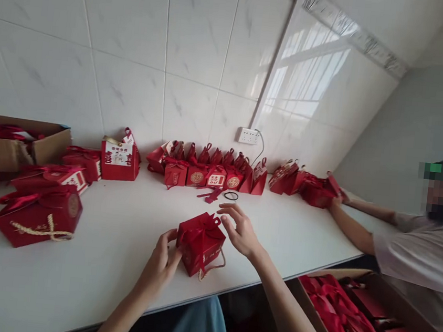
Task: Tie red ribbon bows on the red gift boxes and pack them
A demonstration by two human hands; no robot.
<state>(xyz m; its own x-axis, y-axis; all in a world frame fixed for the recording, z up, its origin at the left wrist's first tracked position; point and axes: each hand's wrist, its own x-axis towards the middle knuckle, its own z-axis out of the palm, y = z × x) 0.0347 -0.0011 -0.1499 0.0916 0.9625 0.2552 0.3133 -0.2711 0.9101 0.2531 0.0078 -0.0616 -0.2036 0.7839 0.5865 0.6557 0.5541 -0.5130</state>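
A small red gift box [199,244] with a ribbon bow on top and a cream rope handle stands on the white table [118,239] near its front edge. My left hand [161,263] rests against the box's left side, fingers curled on its lower corner. My right hand [238,228] hovers just right of the bow with its fingers spread, holding nothing.
Rows of finished red boxes [209,170] line the wall. Larger red boxes [40,215] sit at left beside an open carton [18,144]. A black hair tie [231,195] lies mid-table. Another person's arm [351,227] reaches in from the right. A carton of red ribbons [355,322] stands below right.
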